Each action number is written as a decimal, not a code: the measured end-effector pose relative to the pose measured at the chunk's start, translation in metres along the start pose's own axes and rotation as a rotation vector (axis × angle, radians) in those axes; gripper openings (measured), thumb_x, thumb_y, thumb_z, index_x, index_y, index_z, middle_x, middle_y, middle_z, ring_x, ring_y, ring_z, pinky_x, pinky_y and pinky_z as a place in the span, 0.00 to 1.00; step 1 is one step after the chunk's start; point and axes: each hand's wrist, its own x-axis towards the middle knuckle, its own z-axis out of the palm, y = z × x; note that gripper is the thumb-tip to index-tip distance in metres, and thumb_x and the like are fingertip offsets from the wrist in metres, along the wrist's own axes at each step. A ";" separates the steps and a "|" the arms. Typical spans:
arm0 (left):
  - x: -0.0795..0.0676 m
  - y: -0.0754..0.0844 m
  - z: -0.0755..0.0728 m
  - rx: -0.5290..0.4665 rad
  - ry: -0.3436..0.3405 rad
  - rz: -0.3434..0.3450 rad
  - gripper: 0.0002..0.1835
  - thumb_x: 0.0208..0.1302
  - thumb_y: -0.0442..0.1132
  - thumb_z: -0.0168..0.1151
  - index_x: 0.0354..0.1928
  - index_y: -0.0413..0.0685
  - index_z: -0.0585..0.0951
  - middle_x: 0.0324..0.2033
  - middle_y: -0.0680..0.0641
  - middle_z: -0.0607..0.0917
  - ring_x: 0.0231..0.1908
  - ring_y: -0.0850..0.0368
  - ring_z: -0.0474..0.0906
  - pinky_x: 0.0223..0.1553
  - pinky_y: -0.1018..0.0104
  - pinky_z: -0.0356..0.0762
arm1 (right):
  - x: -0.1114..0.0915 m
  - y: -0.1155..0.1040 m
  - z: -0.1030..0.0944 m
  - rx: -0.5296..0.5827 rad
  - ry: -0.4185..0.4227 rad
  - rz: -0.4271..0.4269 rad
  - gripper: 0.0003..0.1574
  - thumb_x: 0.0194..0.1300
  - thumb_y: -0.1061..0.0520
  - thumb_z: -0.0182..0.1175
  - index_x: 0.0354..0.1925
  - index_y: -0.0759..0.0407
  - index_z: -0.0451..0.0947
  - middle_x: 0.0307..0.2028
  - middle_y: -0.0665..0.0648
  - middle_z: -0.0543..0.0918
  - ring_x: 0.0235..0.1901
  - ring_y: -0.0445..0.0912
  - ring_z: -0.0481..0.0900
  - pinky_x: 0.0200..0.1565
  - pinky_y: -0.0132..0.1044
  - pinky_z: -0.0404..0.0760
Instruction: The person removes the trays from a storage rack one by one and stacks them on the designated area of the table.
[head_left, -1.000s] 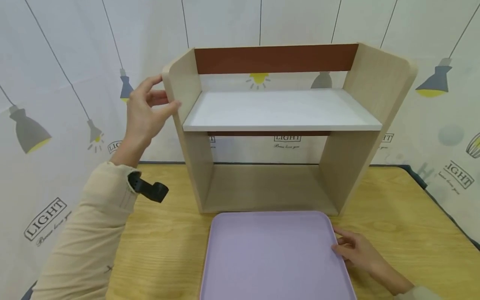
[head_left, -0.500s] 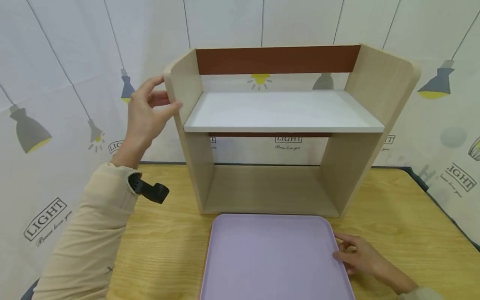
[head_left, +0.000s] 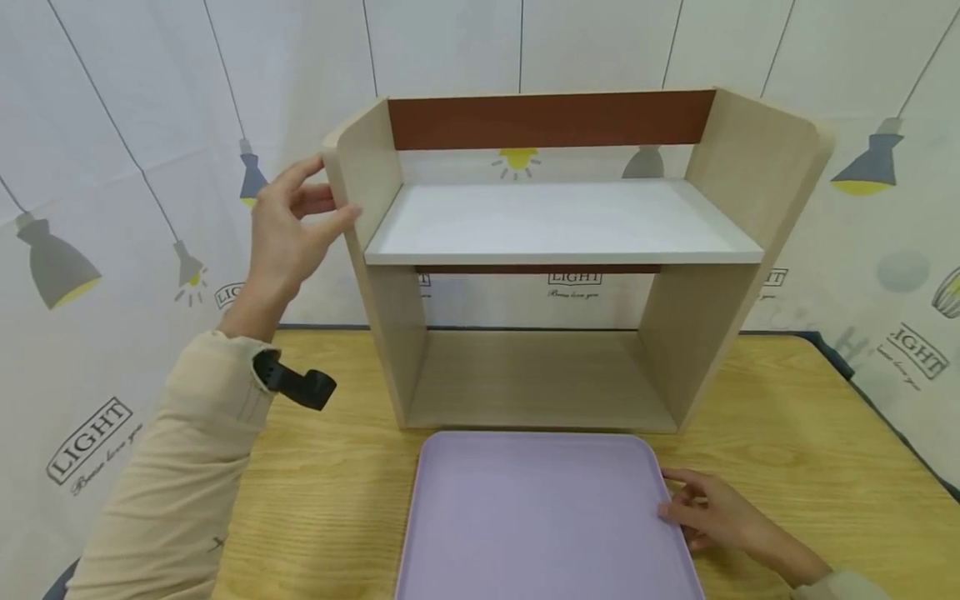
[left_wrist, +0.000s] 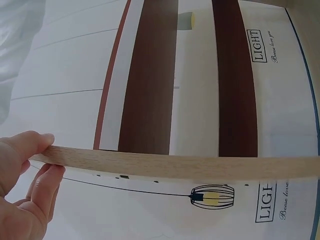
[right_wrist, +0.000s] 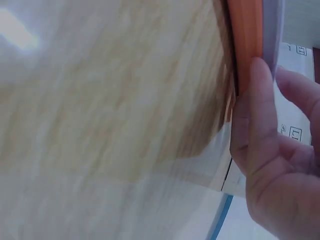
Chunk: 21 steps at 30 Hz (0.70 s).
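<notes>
A small two-level desktop shelf stands upright, with pale wood sides, a white middle board and brown back strips. My left hand pinches the front edge of its left side panel near the top, thumb on the inner side. In front of the shelf lies a lavender tray, its near end cut off by the frame. My right hand grips the tray's right rim, thumb on top and fingers curled at the side. An orange layer shows beneath the lavender rim in the right wrist view.
Everything stands on a wood-grain table. Behind hangs a pale cloth backdrop printed with lamps and lettering. A black strap hangs from my left sleeve cuff.
The tray has shifted slightly toward me, so its far edge sits a little farther from the shelf. My right hand moved with it; the left hand keeps its hold on the panel.
</notes>
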 end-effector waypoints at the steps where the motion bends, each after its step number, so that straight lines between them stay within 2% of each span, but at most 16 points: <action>1: 0.000 -0.001 -0.001 -0.004 0.006 0.002 0.30 0.52 0.39 0.64 0.60 0.56 0.68 0.45 0.40 0.78 0.42 0.54 0.76 0.47 0.55 0.69 | 0.000 0.000 -0.002 0.003 -0.005 -0.001 0.39 0.60 0.60 0.55 0.58 0.83 0.48 0.28 0.57 0.72 0.20 0.41 0.74 0.21 0.38 0.77; 4: -0.002 -0.004 -0.003 -0.003 0.022 0.009 0.30 0.52 0.40 0.64 0.59 0.56 0.69 0.44 0.41 0.79 0.42 0.55 0.77 0.49 0.54 0.68 | -0.001 -0.004 -0.013 0.006 -0.014 0.005 0.38 0.63 0.59 0.52 0.58 0.83 0.48 0.29 0.58 0.73 0.22 0.43 0.75 0.24 0.39 0.78; 7: -0.003 -0.006 -0.005 0.019 0.025 0.018 0.28 0.53 0.41 0.63 0.59 0.55 0.70 0.44 0.42 0.79 0.43 0.54 0.76 0.50 0.54 0.65 | -0.003 -0.014 -0.035 -0.018 0.010 0.008 0.37 0.66 0.57 0.49 0.59 0.83 0.46 0.31 0.60 0.73 0.24 0.43 0.75 0.28 0.38 0.78; 10: -0.007 -0.010 -0.008 0.052 0.028 0.047 0.25 0.55 0.42 0.62 0.57 0.50 0.72 0.43 0.41 0.80 0.44 0.53 0.76 0.51 0.55 0.64 | -0.005 -0.024 -0.059 -0.066 0.099 -0.024 0.35 0.66 0.58 0.47 0.60 0.81 0.48 0.31 0.58 0.74 0.25 0.44 0.76 0.30 0.39 0.78; 12: -0.011 -0.016 -0.009 0.061 0.025 0.066 0.23 0.56 0.41 0.61 0.55 0.46 0.73 0.42 0.41 0.80 0.43 0.54 0.76 0.50 0.58 0.67 | -0.007 -0.030 -0.073 -0.115 0.175 -0.075 0.30 0.66 0.59 0.47 0.61 0.73 0.54 0.31 0.55 0.75 0.26 0.43 0.77 0.29 0.38 0.78; 14: -0.017 -0.023 -0.011 0.093 0.018 0.084 0.21 0.57 0.41 0.60 0.53 0.44 0.74 0.41 0.42 0.80 0.42 0.57 0.76 0.47 0.62 0.70 | -0.009 -0.036 -0.086 -0.163 0.257 -0.120 0.25 0.66 0.59 0.48 0.60 0.57 0.60 0.31 0.49 0.76 0.27 0.41 0.78 0.29 0.36 0.78; 16: -0.023 -0.032 -0.012 0.122 0.006 0.097 0.19 0.58 0.42 0.58 0.52 0.43 0.75 0.41 0.43 0.81 0.41 0.59 0.76 0.43 0.65 0.73 | -0.010 -0.040 -0.098 -0.199 0.336 -0.151 0.21 0.66 0.59 0.49 0.56 0.46 0.63 0.31 0.43 0.76 0.28 0.38 0.78 0.29 0.33 0.78; 19: -0.032 -0.050 -0.013 0.179 -0.012 0.124 0.18 0.61 0.41 0.55 0.51 0.41 0.76 0.42 0.43 0.81 0.42 0.56 0.77 0.41 0.65 0.74 | -0.008 -0.047 -0.114 -0.254 0.434 -0.161 0.20 0.66 0.56 0.48 0.56 0.50 0.64 0.31 0.38 0.75 0.29 0.32 0.77 0.30 0.27 0.76; 21: -0.037 -0.065 -0.012 0.202 -0.027 0.143 0.18 0.62 0.40 0.54 0.50 0.38 0.76 0.43 0.41 0.80 0.43 0.51 0.76 0.42 0.61 0.73 | -0.005 -0.050 -0.124 -0.337 0.509 -0.144 0.24 0.66 0.54 0.48 0.58 0.61 0.63 0.35 0.46 0.77 0.30 0.27 0.74 0.29 0.26 0.74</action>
